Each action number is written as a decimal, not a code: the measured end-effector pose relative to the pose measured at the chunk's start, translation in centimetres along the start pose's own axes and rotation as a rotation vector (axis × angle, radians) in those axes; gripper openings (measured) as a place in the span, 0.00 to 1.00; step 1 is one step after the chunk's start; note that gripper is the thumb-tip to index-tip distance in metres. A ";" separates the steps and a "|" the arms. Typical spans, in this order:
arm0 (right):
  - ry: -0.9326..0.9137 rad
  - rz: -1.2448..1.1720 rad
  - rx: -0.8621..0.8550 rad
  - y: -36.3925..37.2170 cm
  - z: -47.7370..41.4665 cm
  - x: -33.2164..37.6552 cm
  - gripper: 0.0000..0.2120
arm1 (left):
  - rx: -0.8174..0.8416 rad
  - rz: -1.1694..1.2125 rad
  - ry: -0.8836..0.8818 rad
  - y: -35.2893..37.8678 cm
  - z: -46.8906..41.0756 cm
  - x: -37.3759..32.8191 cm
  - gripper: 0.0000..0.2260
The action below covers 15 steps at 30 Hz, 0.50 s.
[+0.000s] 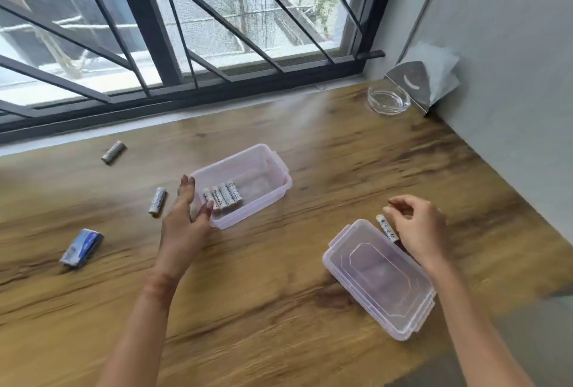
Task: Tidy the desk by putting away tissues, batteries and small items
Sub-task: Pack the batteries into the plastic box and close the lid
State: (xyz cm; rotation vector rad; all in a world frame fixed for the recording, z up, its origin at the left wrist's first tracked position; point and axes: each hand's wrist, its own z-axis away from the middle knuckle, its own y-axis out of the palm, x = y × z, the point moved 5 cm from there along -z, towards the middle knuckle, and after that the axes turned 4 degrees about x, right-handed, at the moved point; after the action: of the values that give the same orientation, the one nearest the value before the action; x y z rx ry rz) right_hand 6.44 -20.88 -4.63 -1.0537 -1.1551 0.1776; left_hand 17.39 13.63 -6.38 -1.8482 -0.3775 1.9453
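Note:
A clear pinkish plastic box (pixel 273 166) stands mid-desk with several white batteries (pixel 221 197) lying inside at its near-left end. My left hand (pixel 186 216) is open, fingers straight against the box's left corner. Its lid (pixel 379 278) lies upturned to the right. My right hand (pixel 418 228) hovers just behind the lid, fingers curled round one white battery (pixel 386 227). Two loose batteries lie on the wood: one (pixel 157 201) left of the box, one (pixel 113 151) farther back near the window sill. A blue-and-white battery pack (pixel 81 247) lies at the left.
A glass ashtray (pixel 388 100) sits at the back right beside a metal napkin holder (pixel 414 84) with white tissues (pixel 440 61), against the grey wall. A barred window runs along the desk's far edge. The wooden desk (pixel 279 309) ends at the right near the wall.

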 end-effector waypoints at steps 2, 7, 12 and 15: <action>0.020 0.035 0.037 -0.1 0.5 -1.2 0.10 | -0.018 0.005 0.005 0.3 0.1 0.3 0.25; 0.005 0.067 0.083 0.8 0.9 -1.9 0.10 | -0.028 0.062 0.009 0.5 0.2 0.5 0.24; -0.018 0.191 0.068 1.3 0.4 -1.0 0.08 | -0.037 0.091 0.004 0.5 0.2 0.5 0.24; -0.021 0.115 0.014 1.5 -0.3 0.9 0.08 | -0.048 0.068 0.017 0.5 0.3 0.4 0.24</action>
State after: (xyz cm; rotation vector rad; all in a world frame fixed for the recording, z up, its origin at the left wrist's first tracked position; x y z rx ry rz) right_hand 7.71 -19.69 -5.18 -1.1086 -1.1114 0.2873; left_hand 17.01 13.39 -6.98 -1.9296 -0.3637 1.9798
